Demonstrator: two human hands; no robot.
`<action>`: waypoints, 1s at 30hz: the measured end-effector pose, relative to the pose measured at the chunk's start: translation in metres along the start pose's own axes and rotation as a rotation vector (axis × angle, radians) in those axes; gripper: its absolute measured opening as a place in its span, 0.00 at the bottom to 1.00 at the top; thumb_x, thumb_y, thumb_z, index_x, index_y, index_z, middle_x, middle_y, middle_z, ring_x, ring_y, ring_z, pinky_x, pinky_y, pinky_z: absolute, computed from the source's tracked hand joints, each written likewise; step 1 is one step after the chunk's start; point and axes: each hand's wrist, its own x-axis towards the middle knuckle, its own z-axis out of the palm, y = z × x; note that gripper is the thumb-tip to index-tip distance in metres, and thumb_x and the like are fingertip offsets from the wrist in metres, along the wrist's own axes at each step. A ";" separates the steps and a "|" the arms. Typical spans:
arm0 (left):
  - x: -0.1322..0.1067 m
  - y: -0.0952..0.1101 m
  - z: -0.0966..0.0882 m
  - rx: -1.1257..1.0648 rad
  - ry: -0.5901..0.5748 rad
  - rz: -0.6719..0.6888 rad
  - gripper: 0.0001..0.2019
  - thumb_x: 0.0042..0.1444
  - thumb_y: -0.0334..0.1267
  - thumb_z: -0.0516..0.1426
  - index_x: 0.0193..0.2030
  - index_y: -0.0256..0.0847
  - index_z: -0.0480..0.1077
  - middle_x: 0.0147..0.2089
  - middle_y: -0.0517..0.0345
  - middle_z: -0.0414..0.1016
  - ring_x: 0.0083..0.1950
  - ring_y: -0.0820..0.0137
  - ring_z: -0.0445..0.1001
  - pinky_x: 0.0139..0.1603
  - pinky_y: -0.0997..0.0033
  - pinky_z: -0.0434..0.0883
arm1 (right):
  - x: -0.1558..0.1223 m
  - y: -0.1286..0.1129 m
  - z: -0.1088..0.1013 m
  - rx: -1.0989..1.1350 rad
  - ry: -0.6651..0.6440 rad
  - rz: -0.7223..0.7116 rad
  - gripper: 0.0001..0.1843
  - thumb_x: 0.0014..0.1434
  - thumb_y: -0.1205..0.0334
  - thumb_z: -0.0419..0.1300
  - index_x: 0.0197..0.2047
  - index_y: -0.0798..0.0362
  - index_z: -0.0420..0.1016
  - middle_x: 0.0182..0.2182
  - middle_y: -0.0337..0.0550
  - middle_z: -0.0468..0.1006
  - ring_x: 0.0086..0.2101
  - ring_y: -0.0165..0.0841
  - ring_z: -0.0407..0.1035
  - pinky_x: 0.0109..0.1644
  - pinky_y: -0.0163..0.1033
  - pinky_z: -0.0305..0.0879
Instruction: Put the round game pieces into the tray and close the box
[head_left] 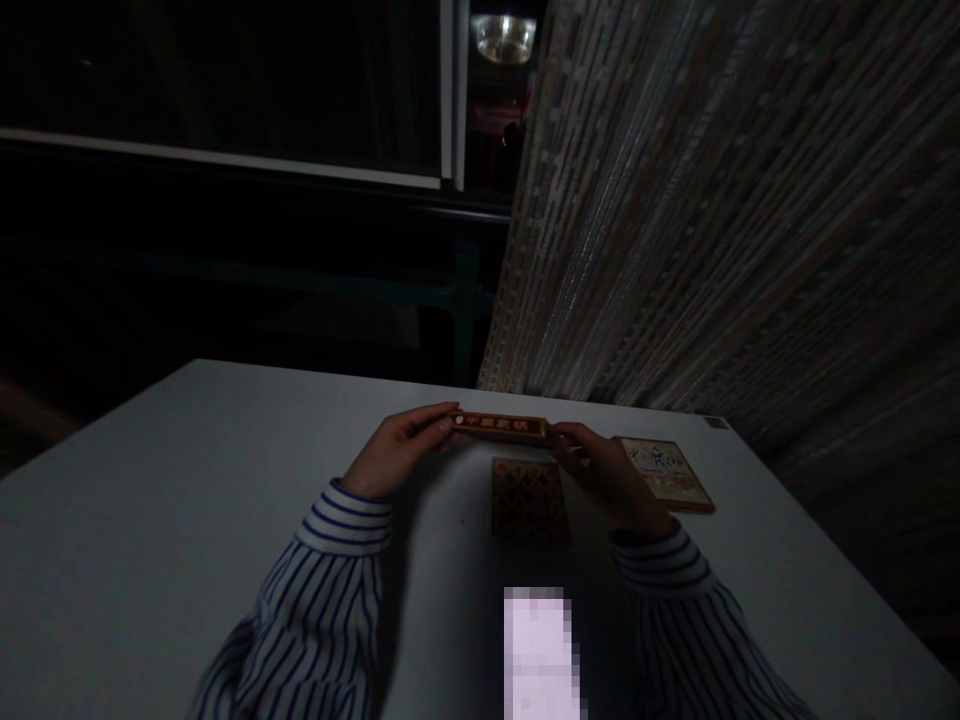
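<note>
My left hand (401, 447) and my right hand (611, 476) hold the two ends of a slim brown Chinese chess box (501, 427), raised a little above the table. Its narrow side faces me, with a row of Chinese characters and a pale dot at the left end. The fingers of both hands are closed on its ends. Nearer to me, below the held box, lies a dark tray of round Chinese chess pieces (530, 503) set in rows. Beside my right hand a flat square panel with a printed picture (667, 476) rests on the table, partly hidden by the hand.
The white table (187, 520) has its far edge just beyond my hands. A string curtain (660, 200) hangs behind the table on the right. A dark window with a pale frame (450, 100) is at the back. A pixelated bright patch covers the near middle.
</note>
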 end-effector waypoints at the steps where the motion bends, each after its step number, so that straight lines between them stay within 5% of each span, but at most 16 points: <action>1: 0.000 0.000 0.000 -0.005 0.002 -0.001 0.22 0.41 0.45 0.64 0.44 0.38 0.74 0.44 0.50 0.76 0.38 0.64 0.75 0.42 0.62 0.72 | 0.000 0.001 0.000 0.003 0.010 -0.003 0.15 0.58 0.61 0.51 0.49 0.50 0.66 0.38 0.44 0.77 0.34 0.33 0.72 0.37 0.38 0.67; 9: 0.001 -0.004 -0.001 -0.029 0.015 -0.015 0.22 0.41 0.44 0.64 0.44 0.37 0.74 0.43 0.51 0.77 0.40 0.64 0.75 0.48 0.60 0.70 | 0.000 0.005 0.001 -0.022 0.044 -0.018 0.17 0.58 0.62 0.51 0.51 0.50 0.67 0.37 0.45 0.77 0.35 0.33 0.72 0.39 0.39 0.67; 30: 0.005 -0.006 0.003 -0.025 0.052 -0.102 0.18 0.38 0.46 0.64 0.34 0.35 0.75 0.35 0.53 0.77 0.36 0.67 0.73 0.41 0.64 0.72 | 0.003 0.005 0.004 0.001 0.115 -0.138 0.17 0.58 0.65 0.51 0.51 0.51 0.66 0.48 0.49 0.71 0.44 0.36 0.69 0.44 0.43 0.70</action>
